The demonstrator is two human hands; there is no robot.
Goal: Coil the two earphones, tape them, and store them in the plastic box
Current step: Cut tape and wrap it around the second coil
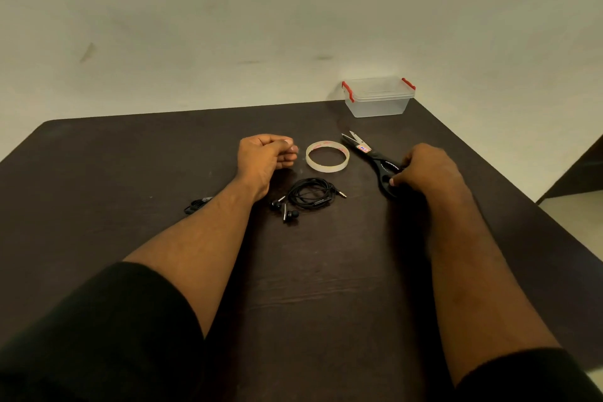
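A coiled black earphone lies on the dark table, its two earbuds toward the left and its plug to the right. A second black earphone shows partly behind my left forearm. My left hand hovers left of the clear tape roll, fingers curled with the thumb against the fingertips; I see nothing between them. My right hand grips the black handles of the scissors, which lie on the table with the blades pointing away. The clear plastic box with red clips stands lidded at the back right.
The dark wooden table ends at a pale wall behind the box. Its right edge runs diagonally past my right arm, with floor beyond it. Bare tabletop lies to the left and in front of the earphones.
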